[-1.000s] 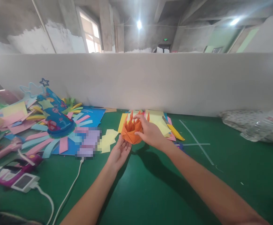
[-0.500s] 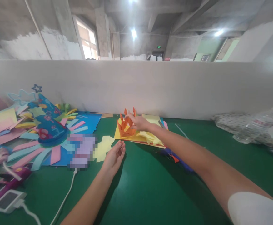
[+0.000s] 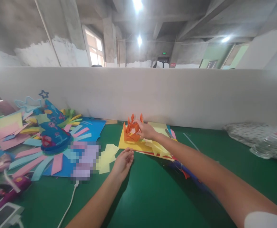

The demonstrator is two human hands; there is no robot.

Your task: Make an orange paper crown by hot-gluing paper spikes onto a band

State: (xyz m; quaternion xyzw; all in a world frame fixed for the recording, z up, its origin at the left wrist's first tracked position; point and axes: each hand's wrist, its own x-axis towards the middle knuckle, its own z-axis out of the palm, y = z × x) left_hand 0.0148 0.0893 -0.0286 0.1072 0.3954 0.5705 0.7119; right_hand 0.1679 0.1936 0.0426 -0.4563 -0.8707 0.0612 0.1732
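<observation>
An orange folded-paper crown [image 3: 130,137] with pointed tips stands upright on a yellow sheet [image 3: 123,144] near the white partition. The fingers of my right hand [image 3: 145,129] are closed on its right edge, hiding part of that side. In front of the crown, my left hand [image 3: 123,163] hovers low over the green table, palm turned inward. Its fingers are loosely curled with nothing in them. Pale yellow paper pieces [image 3: 107,158] lie left of my left hand, and more crumpled yellow paper [image 3: 158,148] lies under my right wrist.
Blue cone hats [image 3: 55,134] stand among pink and light-blue paper strips at left. A blurred purple phone-like object [image 3: 87,161] has a white cable [image 3: 68,202]. A blue object [image 3: 188,174] lies under my right forearm. A clear bottle [image 3: 269,144] lies at right, and the partition [image 3: 176,95] runs behind.
The view has shifted, so everything sits slightly lower and mostly further right. My right hand remains at the crown's right side, and my left hand stays in front of it.
</observation>
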